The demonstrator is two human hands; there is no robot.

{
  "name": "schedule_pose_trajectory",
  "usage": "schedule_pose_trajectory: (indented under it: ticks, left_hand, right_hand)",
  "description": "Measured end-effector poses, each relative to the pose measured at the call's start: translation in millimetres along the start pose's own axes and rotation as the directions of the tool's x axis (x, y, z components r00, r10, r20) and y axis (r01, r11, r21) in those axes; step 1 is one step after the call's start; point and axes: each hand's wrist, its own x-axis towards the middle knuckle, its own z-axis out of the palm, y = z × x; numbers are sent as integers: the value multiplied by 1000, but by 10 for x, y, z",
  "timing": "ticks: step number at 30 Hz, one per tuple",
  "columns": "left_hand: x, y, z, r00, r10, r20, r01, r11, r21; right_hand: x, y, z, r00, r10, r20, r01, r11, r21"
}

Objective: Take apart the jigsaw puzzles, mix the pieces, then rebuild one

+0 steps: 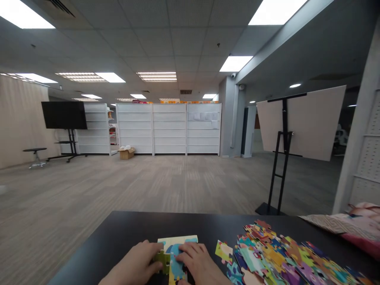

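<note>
My left hand [139,259] pinches a green jigsaw puzzle piece [162,259] between thumb and fingers. This piece lies against the left side of a small joined section of jigsaw puzzle [176,266], which has a blue figure and a cream top edge. From the other side, my right hand [199,259] grips the joined section, its fingers bent over the blue part and its thumb lower down. The hand covers the section's right side. Just right of this hand lies a loose yellow-green puzzle piece [223,251].
A heap of colourful puzzle pieces [273,257] spreads over the right of the black table [133,225]. Pink and patterned fabric [353,223] lies at the right edge. Beyond the table stand a board on a black easel [305,122], white shelves [169,128] and a cardboard box [126,153].
</note>
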Motion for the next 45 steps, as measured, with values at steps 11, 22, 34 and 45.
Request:
schedule_pose_trajectory:
  ticks: [11,22,34,45]
  left_hand:
    - [-40,-538,-482,1000,-8,-8,7,984,-176]
    - [-87,-869,-430,970,-241,-31,236,963,-128]
    - [25,-867,-243,982,-184,-39,176,970,-165]
    - [-1149,297,203,952,-97,-289,-27,917,-398]
  right_hand:
    - [-126,-139,-81,999,41,-29,-40,999,28]
    - [-84,91,95,996,17,-91,-14,999,29]
    - [-100,-121,-34,998,42,-55,-37,995,90]
    - [-455,-619,-61,986,-136,-101,142,988,57]
